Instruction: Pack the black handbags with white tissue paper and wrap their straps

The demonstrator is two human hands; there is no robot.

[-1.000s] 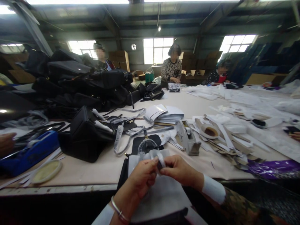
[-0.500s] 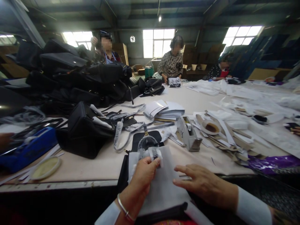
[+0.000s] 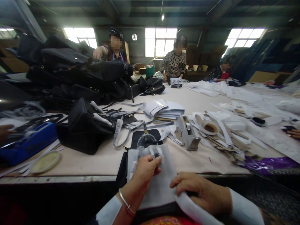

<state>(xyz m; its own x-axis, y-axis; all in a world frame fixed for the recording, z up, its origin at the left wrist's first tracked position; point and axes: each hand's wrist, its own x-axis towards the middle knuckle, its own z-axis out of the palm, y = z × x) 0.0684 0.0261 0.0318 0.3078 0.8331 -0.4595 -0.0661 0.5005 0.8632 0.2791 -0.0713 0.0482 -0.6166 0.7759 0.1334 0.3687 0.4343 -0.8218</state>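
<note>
In front of me at the table edge is a black handbag (image 3: 122, 170), its front covered by a white wrapping sheet (image 3: 161, 190). Its plastic-wrapped handle (image 3: 148, 137) rises above the sheet. My left hand (image 3: 146, 170) is closed, thumb against fingers, on a white-wrapped piece (image 3: 156, 151) just below the handle; its far end is hidden by my fingers. At the sheet's lower right, my right hand (image 3: 197, 190) has its fingers curled over a rolled white strip of sheet (image 3: 191, 203), which trails toward my lap.
A grey tape dispenser (image 3: 187, 134) stands right of the handbag, beside cardboard scraps (image 3: 225, 137). Behind is a stack of white sheets (image 3: 164, 109). Left are another black bag (image 3: 86, 128), a blue dispenser (image 3: 30, 143) and a tape roll (image 3: 45, 162). Co-workers (image 3: 174, 61) work across the table.
My right hand has come down from spread fingers above the sheet to curl over the white strip, which has lifted. My left hand stays at the wrapped piece. A co-worker's arm has lowered onto the bag pile.
</note>
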